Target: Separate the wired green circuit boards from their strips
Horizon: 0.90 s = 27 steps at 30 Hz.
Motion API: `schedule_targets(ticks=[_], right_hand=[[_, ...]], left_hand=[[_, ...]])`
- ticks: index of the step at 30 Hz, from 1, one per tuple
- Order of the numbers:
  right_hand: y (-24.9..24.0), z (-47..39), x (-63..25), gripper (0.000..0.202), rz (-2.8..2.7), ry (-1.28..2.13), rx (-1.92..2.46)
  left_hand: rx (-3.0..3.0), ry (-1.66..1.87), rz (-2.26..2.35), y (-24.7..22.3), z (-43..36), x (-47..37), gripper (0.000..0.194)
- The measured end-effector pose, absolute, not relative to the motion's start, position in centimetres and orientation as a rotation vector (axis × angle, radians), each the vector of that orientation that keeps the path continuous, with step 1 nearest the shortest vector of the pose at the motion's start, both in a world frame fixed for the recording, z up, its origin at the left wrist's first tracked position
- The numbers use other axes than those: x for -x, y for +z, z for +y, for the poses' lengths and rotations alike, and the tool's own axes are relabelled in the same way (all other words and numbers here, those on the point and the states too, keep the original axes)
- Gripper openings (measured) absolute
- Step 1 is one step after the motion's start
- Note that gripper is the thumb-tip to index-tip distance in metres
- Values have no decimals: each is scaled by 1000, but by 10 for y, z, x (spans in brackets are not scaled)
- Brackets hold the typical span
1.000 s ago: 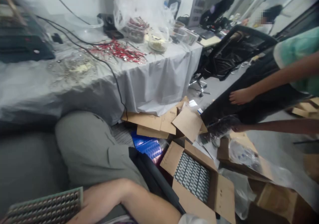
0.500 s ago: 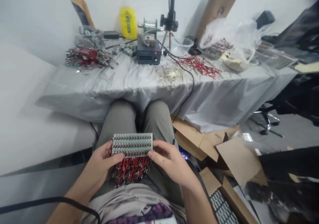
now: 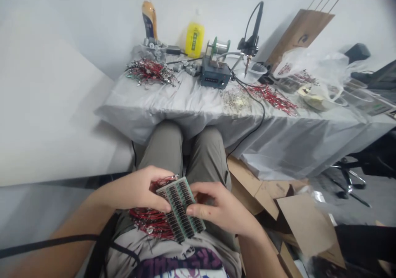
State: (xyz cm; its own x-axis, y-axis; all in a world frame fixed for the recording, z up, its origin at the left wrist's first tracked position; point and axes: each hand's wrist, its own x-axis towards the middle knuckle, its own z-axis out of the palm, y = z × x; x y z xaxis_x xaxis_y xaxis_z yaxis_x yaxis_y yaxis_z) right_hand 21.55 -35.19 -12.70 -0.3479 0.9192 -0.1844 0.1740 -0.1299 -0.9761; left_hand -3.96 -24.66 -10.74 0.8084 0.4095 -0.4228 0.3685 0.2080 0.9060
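Over my lap, both hands hold a green circuit board panel [image 3: 181, 208] lined with rows of small dark parts, tilted at an angle. My left hand [image 3: 148, 191] grips its left side, thumb on the face and fingers curled behind among red wires. On the right edge my right hand [image 3: 213, 206] is closed, its thumb pressing on the face and its fingers partly hidden behind. A bundle of red wires [image 3: 151, 222] hangs from the panel's left and lower side, across my lap and shirt.
On the cloth-covered table [image 3: 185, 100] stand a soldering station [image 3: 215, 74], a solder spool [image 3: 221, 47], a yellow bottle [image 3: 194, 38] and an orange bottle [image 3: 149, 18]. Red wire piles [image 3: 151, 71] lie there too. Open cardboard boxes [image 3: 260, 187] sit on the floor at right.
The panel has turned from level to steeply slanted, and its wires have swung from below it to the left. My left hand has moved up along its side. The camera view has shifted.
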Motion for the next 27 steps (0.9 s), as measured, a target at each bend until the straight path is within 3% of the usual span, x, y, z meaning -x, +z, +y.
schedule_targets(ticks=[4, 8, 11, 14, 16, 20, 25, 27], right_hand=[[-136, -359, -209, 36, -1462, 1627, 1213], [-151, -365, -210, 38, -1295, 1538, 1252], [-158, -366, -209, 37, -1160, 1442, 1271], [-165, -369, -206, 34, -1065, 1364, 1292], [-169, -370, -205, 35, -1031, 1325, 1315], [-171, -369, -209, 36, -1015, 1305, 1361], [-166, -369, -211, 35, -1004, 1349, 1357], [-166, -374, -206, 35, -986, 1360, 1343]], left_hand=[[-1676, 17, 751, -108, -248, 39, 26], [-1944, 438, 1206, -132, -273, 46, 67], [-2020, 806, 1496, -148, -301, 48, 59], [-2072, 993, 1567, -156, -328, 41, 38], [-2088, 1039, 1598, -157, -337, 35, 48], [-1866, 934, 1778, -152, -329, 36, 72], [-1783, 719, 1613, -153, -312, 47, 45], [-1762, 627, 1469, -163, -315, 43, 43]])
